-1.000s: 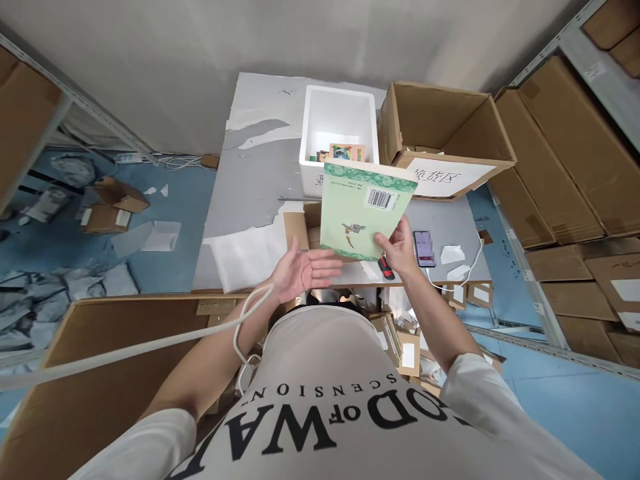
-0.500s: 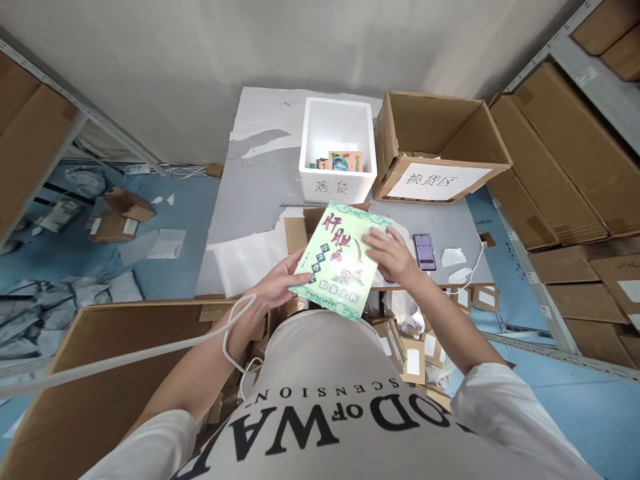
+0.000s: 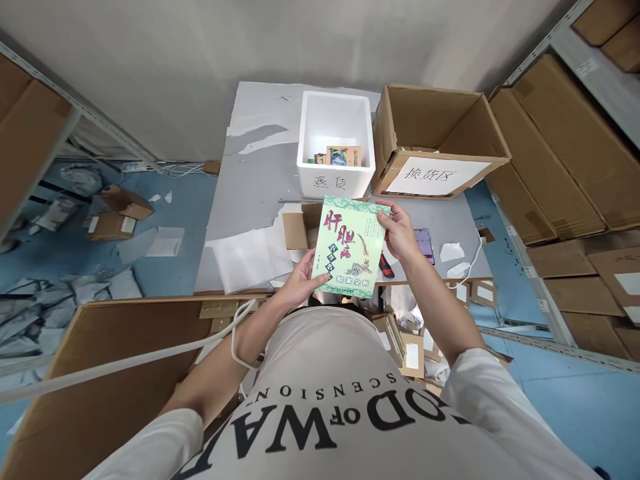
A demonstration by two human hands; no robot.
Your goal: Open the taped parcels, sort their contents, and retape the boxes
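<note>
Both hands hold a pale green book (image 3: pixel 350 250) with Chinese characters on its cover, front side facing me. My left hand (image 3: pixel 301 280) grips its lower left edge, thumb on the cover. At its upper right corner, my right hand (image 3: pixel 399 230) pinches it with the thumb in front and the fingers behind. Partly behind the book lies an open small cardboard box (image 3: pixel 296 231). A red and black box cutter (image 3: pixel 385 267) shows just right of the book, under my right hand.
On the grey table (image 3: pixel 255 180) stand a white foam box (image 3: pixel 336 181) holding several small items and a large open cardboard box (image 3: pixel 443 177) with a paper label. A phone (image 3: pixel 424 245) lies to the right. A white cable (image 3: pixel 150 360) crosses my left arm.
The book has turned more upright and shifted slightly right. My right hand, earlier spread over the cover, now grips the upper right corner. The box cutter has come into view.
</note>
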